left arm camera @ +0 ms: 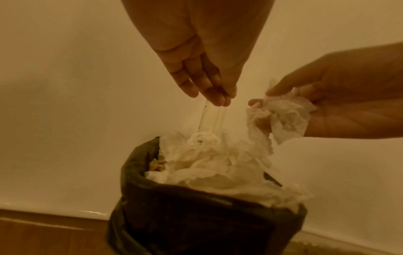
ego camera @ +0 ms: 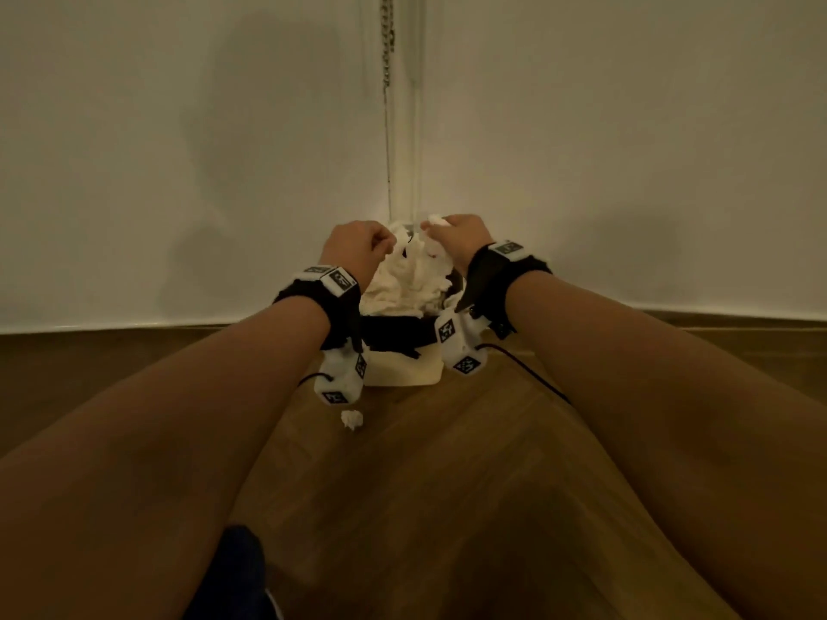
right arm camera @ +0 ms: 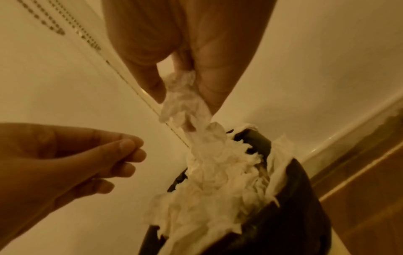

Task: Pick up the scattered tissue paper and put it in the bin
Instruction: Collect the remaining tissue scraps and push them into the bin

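White tissue (left arm camera: 218, 165), black bin liner (left arm camera: 185, 215), seemingly cream bin (ego camera: 402, 373), brown wood floor (ego camera: 425, 485)

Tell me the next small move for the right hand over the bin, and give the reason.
Probably let go: the right hand pinches a crumpled tissue directly above the bin, whose heap of tissue already rises past the rim. Opening the fingers should drop it on top. The left hand holds nothing, and one small wad lies on the floor.

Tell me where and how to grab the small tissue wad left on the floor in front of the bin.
Pinch the tissue wad across its crumpled middle, coming straight down from above. It lies loose on the wooden floor, apart from the bin, with open space all round. The left hand looks empty and nearer.
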The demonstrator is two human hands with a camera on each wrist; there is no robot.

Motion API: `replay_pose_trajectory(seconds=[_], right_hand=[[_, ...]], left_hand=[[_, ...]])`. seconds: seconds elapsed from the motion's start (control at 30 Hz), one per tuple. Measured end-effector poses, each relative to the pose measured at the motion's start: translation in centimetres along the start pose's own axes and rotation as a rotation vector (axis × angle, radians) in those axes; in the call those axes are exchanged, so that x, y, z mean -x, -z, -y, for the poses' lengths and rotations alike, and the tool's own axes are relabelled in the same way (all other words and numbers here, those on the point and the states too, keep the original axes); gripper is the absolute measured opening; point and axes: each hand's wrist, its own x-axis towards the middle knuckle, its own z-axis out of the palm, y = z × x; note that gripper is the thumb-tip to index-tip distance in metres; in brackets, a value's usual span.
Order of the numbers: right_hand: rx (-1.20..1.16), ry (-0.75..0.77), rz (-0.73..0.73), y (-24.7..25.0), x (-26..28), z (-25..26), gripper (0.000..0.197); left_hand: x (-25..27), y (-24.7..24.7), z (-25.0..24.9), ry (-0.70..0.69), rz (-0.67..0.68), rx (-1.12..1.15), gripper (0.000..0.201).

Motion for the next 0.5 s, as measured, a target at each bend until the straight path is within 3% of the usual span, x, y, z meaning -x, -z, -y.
replay_pose_trajectory(seconds=[0.1,0.3,0.4,0.5], right_hand=[[0.278,-0.023,0.077,-1.3,-0.5,0.1,0.032],[0.85,0.128,0.18,-2.4,-0.4,-3.2,0.042],[0.988,0.093,0.304,-2.4,-0.4,-4.4,0.041],[1.043,0.135,0.32,-2.8,-0.2,-4.7,0.038]], left_hand=[[0.0,-0.2,1.3,0.001,0.033,-0.104,0.019],[0.6,-1.5,3.4,0.091,0.058,-0.229,0.014],[0.7,-2.4,3.9,0.047,0.111,-0.27,0.02],[0.5,-3.2,4.6,0.023,0.174,-0.283,0.026]])
